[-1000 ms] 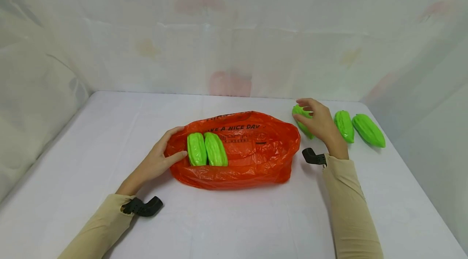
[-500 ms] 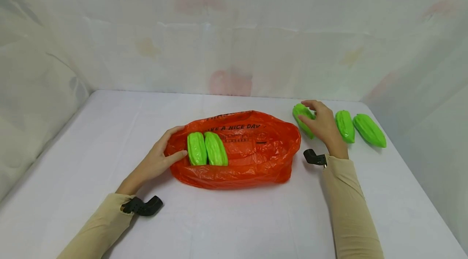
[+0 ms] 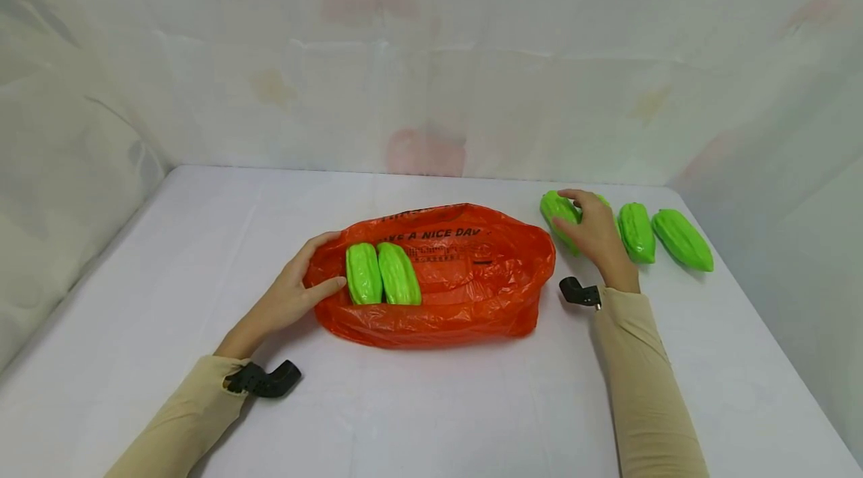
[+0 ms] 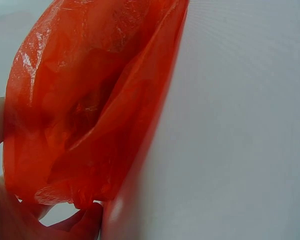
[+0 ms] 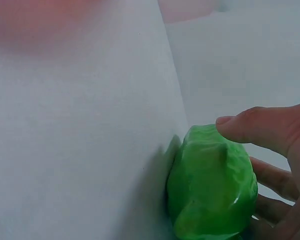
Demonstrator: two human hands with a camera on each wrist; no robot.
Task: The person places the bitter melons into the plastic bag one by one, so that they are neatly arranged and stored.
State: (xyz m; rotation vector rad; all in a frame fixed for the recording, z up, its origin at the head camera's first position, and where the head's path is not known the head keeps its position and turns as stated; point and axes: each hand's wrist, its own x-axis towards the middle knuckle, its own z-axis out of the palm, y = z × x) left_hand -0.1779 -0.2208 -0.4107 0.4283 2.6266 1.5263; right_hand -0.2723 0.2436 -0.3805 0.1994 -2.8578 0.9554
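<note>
A red plastic bag (image 3: 472,283) lies with its mouth open in the head view, printed lettering on its inner wall. Two bright green bitter melons (image 3: 399,276) lie side by side inside its left end. My left hand (image 3: 290,291) holds that end, thumb at the front of the rim and fingers toward the back. In the left wrist view the bag (image 4: 80,115) reaches into the hand's bend. My right hand (image 3: 596,231) curls over the leftmost loose bitter melon (image 3: 556,208). In the right wrist view, the thumb overlaps this melon (image 5: 210,190), with fingers partly hidden behind it.
More bitter melons lie on the right of the white table (image 3: 431,418): one partly hidden behind the right hand, one upright melon (image 3: 637,232) and one slanted melon (image 3: 682,240). A patterned curtain (image 3: 431,73) stands behind the table.
My right hand has come slightly lower and closer around the leftmost loose melon, its thumb shifting toward me. Another melon shows behind that hand. The left hand and the bag stay put.
</note>
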